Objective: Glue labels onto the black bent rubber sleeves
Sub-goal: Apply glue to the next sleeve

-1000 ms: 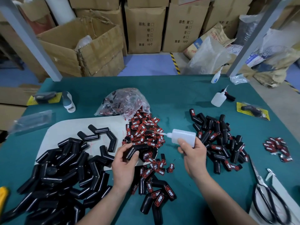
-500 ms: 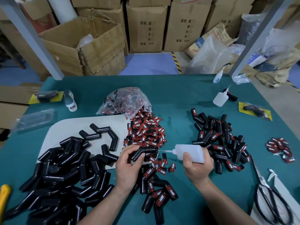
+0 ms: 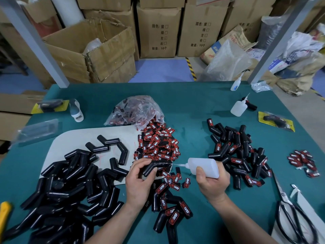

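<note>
My left hand [image 3: 140, 178] grips a black bent rubber sleeve [image 3: 154, 166] above the green table. My right hand [image 3: 212, 182] holds a translucent glue bottle [image 3: 204, 167] lying sideways, its thin nozzle touching the right end of that sleeve. Behind the sleeve lies a heap of red-and-black labels [image 3: 158, 145]. Unlabelled sleeves [image 3: 70, 187] are piled at the left, partly on a white board [image 3: 73, 138]. Labelled sleeves [image 3: 239, 152] are piled at the right, and a few more [image 3: 172, 213] lie between my forearms.
A plastic bag of labels [image 3: 135, 110] sits behind the heap. Two spare glue bottles [image 3: 238, 108] stand at the back right, a small label pile [image 3: 304, 161] and scissors [image 3: 292, 213] lie at the right edge. Cardboard boxes [image 3: 98, 50] stand beyond the table.
My right hand lowered the glue bottle and brought its nozzle leftward to the end of the sleeve. My left hand kept its hold on the sleeve, shifting slightly.
</note>
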`<state>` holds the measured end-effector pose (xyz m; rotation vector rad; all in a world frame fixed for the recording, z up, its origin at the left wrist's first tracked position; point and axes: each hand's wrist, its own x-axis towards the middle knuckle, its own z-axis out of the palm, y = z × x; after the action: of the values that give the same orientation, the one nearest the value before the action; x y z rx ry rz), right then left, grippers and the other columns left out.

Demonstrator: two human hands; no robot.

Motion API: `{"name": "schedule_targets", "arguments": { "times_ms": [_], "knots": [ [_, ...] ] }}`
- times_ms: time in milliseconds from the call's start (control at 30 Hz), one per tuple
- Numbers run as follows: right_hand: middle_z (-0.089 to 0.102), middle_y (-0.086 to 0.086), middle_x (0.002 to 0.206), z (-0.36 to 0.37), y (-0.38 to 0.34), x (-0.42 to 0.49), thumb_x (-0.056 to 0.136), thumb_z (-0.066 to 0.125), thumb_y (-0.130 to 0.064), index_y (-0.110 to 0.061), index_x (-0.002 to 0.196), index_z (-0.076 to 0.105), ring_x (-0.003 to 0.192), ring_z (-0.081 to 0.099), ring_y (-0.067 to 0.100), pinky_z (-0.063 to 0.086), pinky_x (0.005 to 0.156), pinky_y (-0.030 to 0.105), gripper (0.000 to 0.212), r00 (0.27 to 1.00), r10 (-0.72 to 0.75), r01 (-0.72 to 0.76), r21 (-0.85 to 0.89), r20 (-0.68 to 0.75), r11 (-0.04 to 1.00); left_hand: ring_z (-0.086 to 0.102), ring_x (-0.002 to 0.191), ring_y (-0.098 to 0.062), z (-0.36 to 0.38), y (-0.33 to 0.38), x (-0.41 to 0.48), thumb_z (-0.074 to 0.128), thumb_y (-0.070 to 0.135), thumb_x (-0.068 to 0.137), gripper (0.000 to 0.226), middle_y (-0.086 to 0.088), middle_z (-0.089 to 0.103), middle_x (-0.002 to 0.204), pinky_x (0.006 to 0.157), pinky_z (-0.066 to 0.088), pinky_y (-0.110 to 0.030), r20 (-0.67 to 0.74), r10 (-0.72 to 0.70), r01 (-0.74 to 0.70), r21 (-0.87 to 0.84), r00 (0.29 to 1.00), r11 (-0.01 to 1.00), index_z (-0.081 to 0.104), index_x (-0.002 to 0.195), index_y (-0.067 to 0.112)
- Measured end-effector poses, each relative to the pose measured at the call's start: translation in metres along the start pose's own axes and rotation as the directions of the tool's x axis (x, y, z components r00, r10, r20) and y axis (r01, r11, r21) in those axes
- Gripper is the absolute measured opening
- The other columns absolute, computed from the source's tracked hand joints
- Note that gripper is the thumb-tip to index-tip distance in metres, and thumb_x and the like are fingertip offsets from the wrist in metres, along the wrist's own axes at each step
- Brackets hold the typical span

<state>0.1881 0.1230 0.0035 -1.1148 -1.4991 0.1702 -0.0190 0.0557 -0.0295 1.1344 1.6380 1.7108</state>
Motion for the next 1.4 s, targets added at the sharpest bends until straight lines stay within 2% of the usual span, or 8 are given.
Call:
{"name": "schedule_targets", "arguments": {
  "times_ms": [133, 200, 333, 467, 633, 833, 1100, 1400],
  "knots": [
    [0.058, 0.012, 0.054, 0.0009, -0.0016, 0.0010, 0.092, 0.054, -0.061, 0.012, 0.068, 0.060, 0.055, 0.054, 0.019, 0.041, 0.043, 0.021, 0.077, 1.000, -0.010, 0.010, 0.013, -0.007, 1.000, 0.067, 0.111, -0.011, 0.0000, -0.0006, 0.0001, 0.083, 0.002, 0.082, 0.050, 0.012, 0.071, 0.114, 0.096, 0.048, -0.012, 0.012, 0.013, -0.013, 0.005, 1.000, 1.000, 0.072, 0.106, 0.044],
    [0.057, 0.012, 0.052, 0.0010, -0.0028, 0.0010, 0.093, 0.053, -0.062, 0.011, 0.067, 0.059, 0.046, 0.052, 0.012, 0.041, 0.042, 0.021, 0.078, 1.000, -0.017, 0.017, 0.015, -0.004, 1.000, 0.067, 0.110, -0.011, -0.0003, -0.0007, 0.0000, 0.083, 0.001, 0.083, 0.050, 0.012, 0.071, 0.114, 0.096, 0.048, -0.013, 0.010, 0.008, -0.008, 0.010, 1.000, 1.000, 0.072, 0.106, 0.044],
    [0.056, 0.012, 0.052, 0.0013, -0.0032, 0.0012, 0.093, 0.053, -0.060, 0.011, 0.066, 0.059, 0.047, 0.051, 0.011, 0.040, 0.042, 0.019, 0.077, 1.000, -0.029, 0.029, 0.015, -0.010, 0.999, 0.066, 0.111, -0.007, -0.0002, 0.0007, -0.0005, 0.082, 0.001, 0.082, 0.051, 0.013, 0.070, 0.114, 0.095, 0.048, -0.011, 0.013, -0.001, 0.001, 0.022, 1.000, 1.000, 0.072, 0.105, 0.045],
    [0.056, 0.012, 0.052, 0.0007, -0.0030, 0.0024, 0.093, 0.053, -0.059, 0.012, 0.067, 0.059, 0.059, 0.053, 0.018, 0.039, 0.044, 0.017, 0.076, 0.999, -0.048, 0.048, 0.027, -0.012, 0.998, 0.067, 0.111, -0.009, -0.0003, 0.0015, -0.0004, 0.082, 0.001, 0.082, 0.050, 0.012, 0.070, 0.114, 0.095, 0.048, -0.012, 0.015, -0.005, 0.005, 0.016, 1.000, 1.000, 0.072, 0.105, 0.045],
    [0.055, 0.012, 0.051, 0.0009, -0.0049, 0.0019, 0.093, 0.053, -0.061, 0.011, 0.065, 0.058, 0.048, 0.050, 0.013, 0.039, 0.041, 0.019, 0.077, 0.999, -0.034, 0.034, 0.031, -0.006, 0.999, 0.067, 0.110, -0.009, 0.0004, 0.0032, -0.0003, 0.082, 0.000, 0.081, 0.052, 0.013, 0.070, 0.113, 0.095, 0.048, -0.012, 0.010, 0.008, -0.008, 0.017, 1.000, 1.000, 0.072, 0.104, 0.045],
    [0.056, 0.012, 0.051, 0.0015, -0.0066, 0.0015, 0.093, 0.052, -0.062, 0.011, 0.065, 0.059, 0.047, 0.050, 0.014, 0.040, 0.042, 0.020, 0.078, 1.000, -0.017, 0.017, 0.018, -0.010, 1.000, 0.067, 0.109, -0.012, 0.0016, 0.0030, 0.0003, 0.084, -0.001, 0.080, 0.049, 0.014, 0.070, 0.111, 0.097, 0.049, -0.016, 0.001, 0.014, -0.014, 0.006, 1.000, 1.000, 0.073, 0.103, 0.041],
    [0.055, 0.010, 0.051, 0.0013, -0.0058, 0.0020, 0.094, 0.053, -0.058, 0.011, 0.065, 0.059, 0.059, 0.052, 0.016, 0.036, 0.058, -0.001, 0.075, 0.999, -0.042, 0.041, 0.062, 0.008, 0.997, 0.067, 0.110, -0.009, 0.0001, 0.0054, -0.0005, 0.083, -0.002, 0.081, 0.051, 0.014, 0.070, 0.113, 0.095, 0.049, -0.013, 0.008, -0.005, 0.005, 0.023, 1.000, 1.000, 0.072, 0.105, 0.042],
    [0.057, 0.011, 0.052, 0.0009, -0.0064, 0.0025, 0.094, 0.054, -0.058, 0.012, 0.067, 0.059, 0.061, 0.053, 0.013, 0.037, 0.057, -0.002, 0.075, 0.999, -0.042, 0.040, 0.097, 0.021, 0.994, 0.066, 0.110, -0.008, -0.0004, 0.0053, -0.0008, 0.082, -0.002, 0.081, 0.042, 0.015, 0.070, 0.112, 0.094, 0.048, -0.011, 0.022, -0.005, 0.004, 0.036, 1.000, 0.999, 0.073, 0.103, 0.033]
  ]
}}
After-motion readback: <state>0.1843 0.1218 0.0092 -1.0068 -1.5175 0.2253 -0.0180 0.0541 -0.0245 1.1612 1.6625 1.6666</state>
